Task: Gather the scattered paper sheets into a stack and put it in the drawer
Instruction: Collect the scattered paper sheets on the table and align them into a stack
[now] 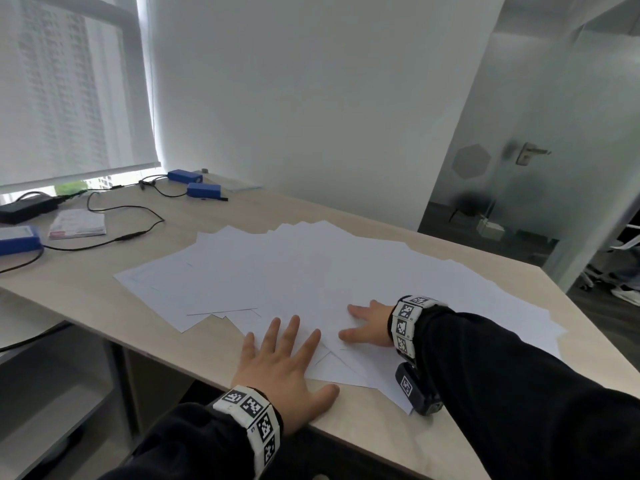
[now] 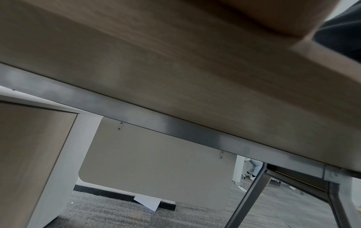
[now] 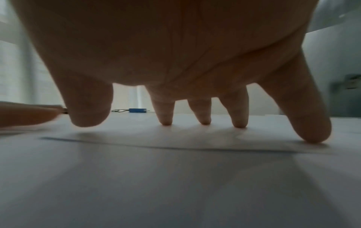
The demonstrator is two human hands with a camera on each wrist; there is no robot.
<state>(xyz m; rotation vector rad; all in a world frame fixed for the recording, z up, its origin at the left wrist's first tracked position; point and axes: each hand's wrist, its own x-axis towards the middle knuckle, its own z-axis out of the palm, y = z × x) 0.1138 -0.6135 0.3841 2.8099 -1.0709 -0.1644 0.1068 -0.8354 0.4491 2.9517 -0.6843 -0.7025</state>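
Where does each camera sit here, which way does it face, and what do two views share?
Head: above the desk, looking down at the scattered paper sheets; both sleeves, left hand and right hand flat on them.
Left wrist: below the desk edge, looking up at its underside and at one sheet on the floor; a dark sleeve only.
Right wrist: low over the paper, looking along spread fingers.
Shared: head and right wrist show the blue box.

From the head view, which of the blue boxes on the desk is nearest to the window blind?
The far blue box, just right of the blind's bottom corner. The second sits nearer us; the third lies at the left edge.
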